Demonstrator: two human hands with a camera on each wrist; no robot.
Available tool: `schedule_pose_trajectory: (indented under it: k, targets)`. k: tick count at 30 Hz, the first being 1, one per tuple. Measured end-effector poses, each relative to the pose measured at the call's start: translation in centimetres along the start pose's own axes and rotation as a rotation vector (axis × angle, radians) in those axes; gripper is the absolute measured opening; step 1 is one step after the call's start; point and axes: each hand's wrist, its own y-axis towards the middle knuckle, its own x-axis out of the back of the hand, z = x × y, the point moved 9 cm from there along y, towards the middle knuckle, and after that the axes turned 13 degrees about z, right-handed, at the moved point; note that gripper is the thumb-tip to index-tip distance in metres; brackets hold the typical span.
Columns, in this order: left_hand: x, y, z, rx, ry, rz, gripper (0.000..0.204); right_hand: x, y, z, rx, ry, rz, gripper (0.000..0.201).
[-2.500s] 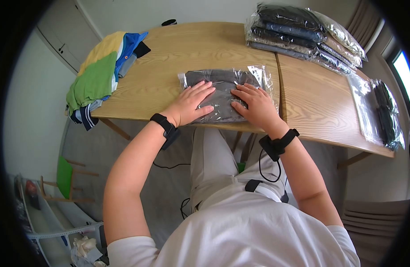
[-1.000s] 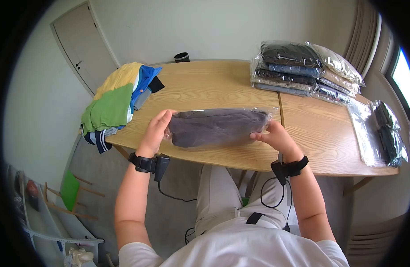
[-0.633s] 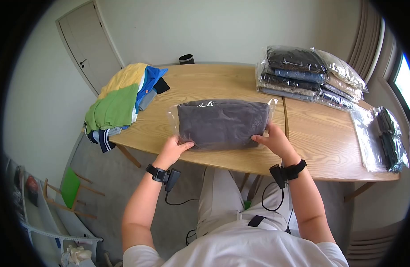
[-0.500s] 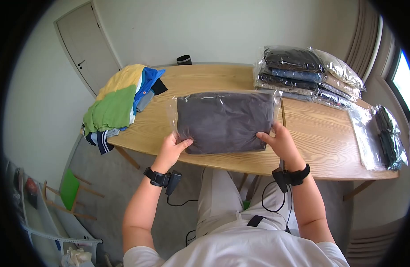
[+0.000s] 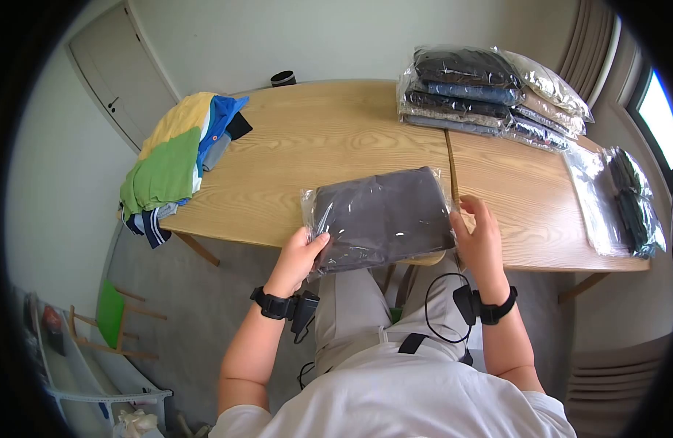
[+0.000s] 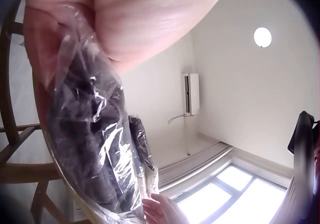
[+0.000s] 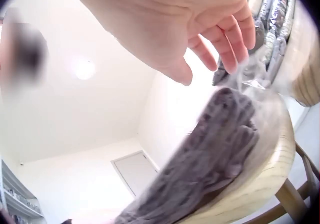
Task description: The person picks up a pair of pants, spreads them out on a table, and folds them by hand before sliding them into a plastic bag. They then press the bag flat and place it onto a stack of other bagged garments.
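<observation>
A folded dark grey garment in a clear plastic bag (image 5: 384,219) is held over the table's front edge, slanting up to the right in the head view. My left hand (image 5: 296,264) grips its lower left corner, thumb on top and fingers underneath. In the left wrist view the clear plastic gathers inside the left hand's grip. Beside the package's right end is my right hand (image 5: 481,237), its fingers loosely bent and apart from the thumb. The right wrist view shows the right hand's fingers (image 7: 220,41) just above the bag's clear end, with the garment below them.
Bagged folded clothes (image 5: 468,91) are stacked at the back right of the wooden table (image 5: 307,146). Flat clear bags (image 5: 595,197) and dark bagged items (image 5: 636,204) lie at the right end. A heap of loose clothes (image 5: 165,160) hangs over the left edge.
The bagged garment was pressed flat on the table, then lifted and tipped up with both hands. Now it lies flatter and nearer the body, and the right hand has let go.
</observation>
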Motion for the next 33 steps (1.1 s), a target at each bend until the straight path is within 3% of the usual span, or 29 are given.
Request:
schedule_pose_trajectory:
  k: [1, 3, 5, 6, 7, 9, 10, 11, 13, 15, 20, 26, 29, 33]
  targets:
    - [-0.3, -0.2, 0.1, 0.010, 0.001, 0.002, 0.019, 0.9, -1.0, 1.0, -0.009, 0.002, 0.005, 0.030]
    - [-1.2, -1.0, -0.2, 0.015, -0.132, 0.000, 0.018, -2.1, -3.5, 0.9, -0.236, 0.410, 0.444, 0.025]
    - [-2.1, -1.7, -0.8, 0.028, -0.203, -0.007, 0.018, -6.0, -7.0, 1.1, -0.334, 0.623, 0.850, 0.027]
    - [-2.5, -2.1, -0.9, 0.034, -0.277, -0.025, 0.017, -7.8, -8.7, 1.2, -0.432, 0.783, 1.040, 0.036]
    - [-3.1, -2.3, -0.9, 0.035, -0.278, -0.013, 0.017, -8.4, -9.0, 1.0, -0.441, 0.781, 1.031, 0.036]
    - [-4.2, -2.8, -0.8, 0.011, -0.501, -0.015, 0.017, -10.1, -9.5, 1.4, -0.562, 1.338, 0.983, 0.045]
    - [-4.8, -3.1, -1.0, -0.007, -0.544, 0.023, 0.014, -10.9, -9.7, 1.3, -0.541, 1.543, 0.970, 0.049]
    - [-5.9, -4.0, -2.3, 0.020, -0.553, 0.057, 0.013, -10.9, -9.5, 1.7, -0.526, 1.536, 0.961, 0.049]
    - [-6.3, -4.3, -0.9, 0.005, -0.478, 0.193, 0.018, -10.9, -8.2, 3.3, -0.534, 1.917, 0.757, 0.049]
    - [-7.1, -5.0, -1.1, 0.007, -0.411, 0.149, 0.022, -11.4, -8.1, 2.5, -0.681, 1.856, 0.652, 0.037]
    - [-8.0, -5.8, -0.8, 0.053, -0.257, 0.273, 0.033, -9.5, -6.9, 3.0, -0.780, 1.667, 0.567, 0.031]
    - [-8.2, -6.4, -1.0, -0.047, -0.152, 0.361, 0.038, -6.0, -5.1, 2.4, -0.733, 1.654, 0.530, 0.026]
    - [-9.2, -6.4, -2.4, -0.137, -0.122, 0.424, 0.042, -2.7, -4.6, 1.1, -0.685, 1.677, 0.494, 0.027]
    - [-11.1, -5.2, -3.0, -0.129, 0.040, 0.506, 0.048, 4.4, -4.5, -1.6, -0.609, 1.669, 0.335, 0.027]
